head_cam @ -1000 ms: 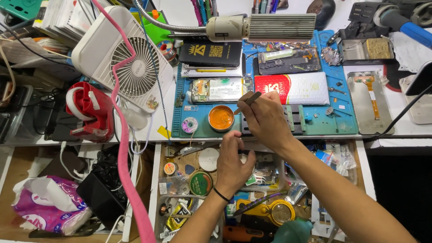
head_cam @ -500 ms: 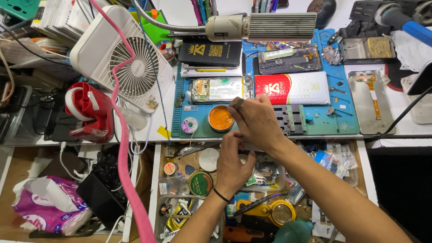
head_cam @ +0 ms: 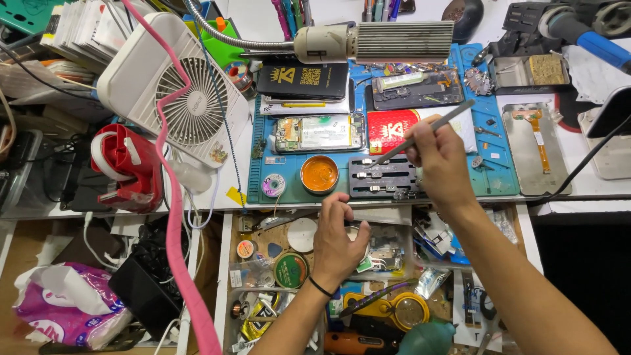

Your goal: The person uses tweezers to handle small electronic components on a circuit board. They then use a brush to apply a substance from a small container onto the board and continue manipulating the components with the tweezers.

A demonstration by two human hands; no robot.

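Right hand (head_cam: 437, 158) is pinching the tweezers (head_cam: 424, 133), fingers clamped; their long axis is slanting down-left, tip touching the black fixture (head_cam: 381, 179) just left of them. Left hand (head_cam: 338, 240) is curling into the drawer's clear box (head_cam: 388, 246), grip hidden, can't tell.

Black rectangular box (head_cam: 302, 81) with gold emblem on the blue mat, red-and-white flat box (head_cam: 394, 129) beside it, pink tissue packet (head_cam: 66, 315) lower left

Slim metal tweezers (head_cam: 420, 136), tilted over black fixture (head_cam: 384, 177)
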